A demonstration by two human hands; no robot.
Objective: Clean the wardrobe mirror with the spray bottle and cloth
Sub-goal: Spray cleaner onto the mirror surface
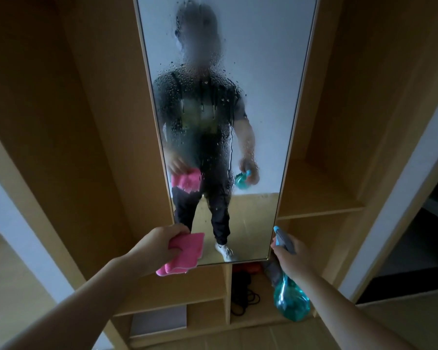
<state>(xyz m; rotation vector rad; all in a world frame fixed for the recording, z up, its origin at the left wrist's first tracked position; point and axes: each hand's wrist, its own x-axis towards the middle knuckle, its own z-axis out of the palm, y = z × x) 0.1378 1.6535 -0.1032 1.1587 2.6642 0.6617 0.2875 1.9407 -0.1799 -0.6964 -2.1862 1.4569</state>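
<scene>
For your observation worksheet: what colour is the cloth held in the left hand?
Pink. The cloth, gripped by the left hand, shows best in the head view.

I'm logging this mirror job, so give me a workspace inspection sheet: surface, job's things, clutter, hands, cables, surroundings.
Surface: tall framed wardrobe mirror, upper part covered in droplets and runs, bottom part with few drops.
Job's things: folded pink cloth; translucent teal plastic spray bottle.
Clutter: grey flat box and a reddish item in low cubbies.
Hands: left hand, fingers curled round the cloth by the mirror's lower left corner; right hand grips the bottle's head.
Cables: black coiled cord in the cubby under the mirror.
Surroundings: light wooden wardrobe shelving.
</scene>
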